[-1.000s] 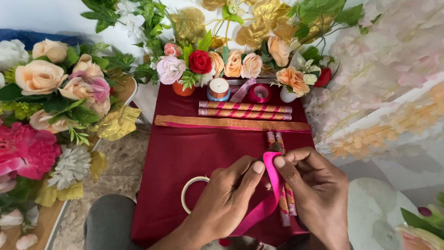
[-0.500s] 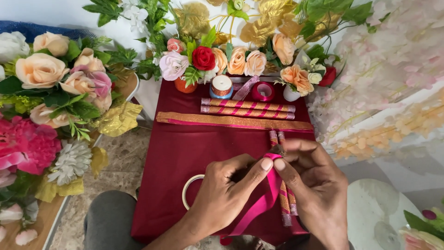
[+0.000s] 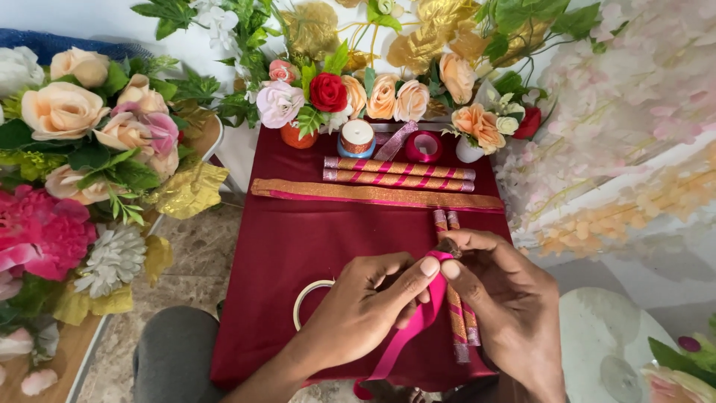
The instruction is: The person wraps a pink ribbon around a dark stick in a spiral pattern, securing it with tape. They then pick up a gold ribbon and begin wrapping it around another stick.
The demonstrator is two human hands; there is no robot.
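My left hand (image 3: pixel 369 302) and my right hand (image 3: pixel 503 298) meet over a dark red cloth (image 3: pixel 298 239), both pinching a pink ribbon (image 3: pixel 410 332) that trails down toward me. Under my right hand lie two thin sticks (image 3: pixel 461 328) wrapped in gold and pink ribbon. A white ring (image 3: pixel 306 295) lies on the cloth just left of my left hand, partly hidden by it.
Farther back lie two longer wrapped sticks (image 3: pixel 399 169), a gold and pink band (image 3: pixel 373 194), a ribbon roll with a white core (image 3: pixel 356 138) and a pink ribbon roll (image 3: pixel 423 146). Artificial flowers (image 3: pixel 67 149) crowd the left, back and right. A white round surface (image 3: pixel 604 343) sits at lower right.
The upright ribbon loop between my fingers has been flattened down. My fingertips have closed together on the ribbon near the stick tops.
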